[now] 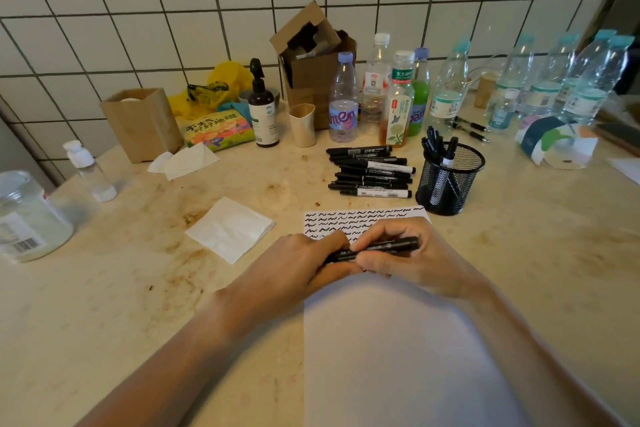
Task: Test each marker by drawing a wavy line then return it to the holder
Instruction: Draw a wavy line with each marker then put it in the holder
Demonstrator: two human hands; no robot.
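Gripping one black marker (375,249) between them, both hands sit over the upper part of the white paper sheet (398,350), which serves as the reference for every position below.

Head view: the left hand (304,263) has its fingers curled round the marker's left end; the right hand (408,256) has fingers and thumb curled round the barrel, whose right end sticks out past the fingers. The marker lies nearly level, just above the sheet. Whether the cap is on or off cannot be told.

Rows of black wavy lines (360,220) fill the sheet's far edge, partly hidden by the hands. The near part of the sheet is blank and runs down to the bottom of the frame.

Just beyond the sheet's far right corner stands the black mesh holder (450,180), upright, with several markers in it. Beyond the far edge, just left of the holder, a pile of loose markers (370,172) lies flat on the tabletop (121,305).

Left of the sheet, a folded white napkin (230,229) lies near its far left corner. Well beyond the sheet, a row of plastic bottles (398,97) and a cardboard box (311,55) line the tiled wall. Open tabletop extends on both sides of the sheet.
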